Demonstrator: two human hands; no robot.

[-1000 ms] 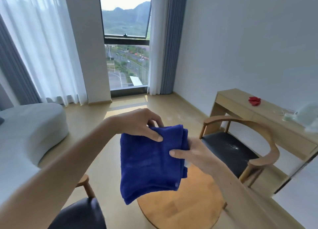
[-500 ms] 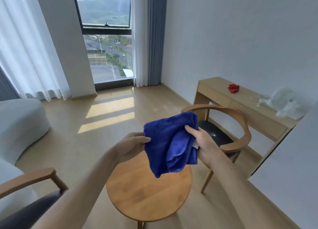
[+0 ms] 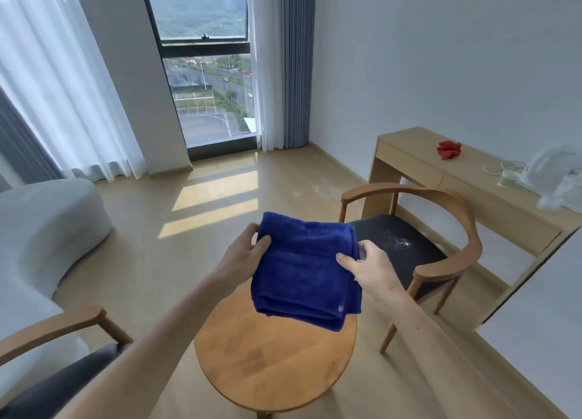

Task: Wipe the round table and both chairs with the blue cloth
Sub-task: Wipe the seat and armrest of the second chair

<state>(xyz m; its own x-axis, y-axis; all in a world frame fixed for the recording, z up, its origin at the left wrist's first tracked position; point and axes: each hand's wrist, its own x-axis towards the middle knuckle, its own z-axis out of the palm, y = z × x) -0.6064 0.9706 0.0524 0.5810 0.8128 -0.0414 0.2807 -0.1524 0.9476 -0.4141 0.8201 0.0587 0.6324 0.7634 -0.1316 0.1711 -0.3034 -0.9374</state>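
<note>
The blue cloth [image 3: 302, 267] is folded into a thick pad and held flat in the air above the far edge of the round wooden table [image 3: 271, 365]. My left hand [image 3: 245, 251] grips its left edge and my right hand [image 3: 365, 267] grips its right edge. One wooden armchair [image 3: 441, 261] stands right of the table, its dark seat [image 3: 396, 242] showing white dust specks. The second armchair [image 3: 63, 327] is at the lower left, partly cut off by the frame and by my left forearm.
A wooden desk [image 3: 466, 185] along the right wall carries a red item [image 3: 448, 150], a small cup [image 3: 507, 178] and a clear plastic bag [image 3: 557, 179]. A grey sofa [image 3: 41, 226] sits left. A white surface [image 3: 535, 324] fills the lower right. Window and curtains lie ahead.
The cloth went from hanging bunched in my right hand to a flat folded pad held by both hands. The view tilted down, showing more of the table.
</note>
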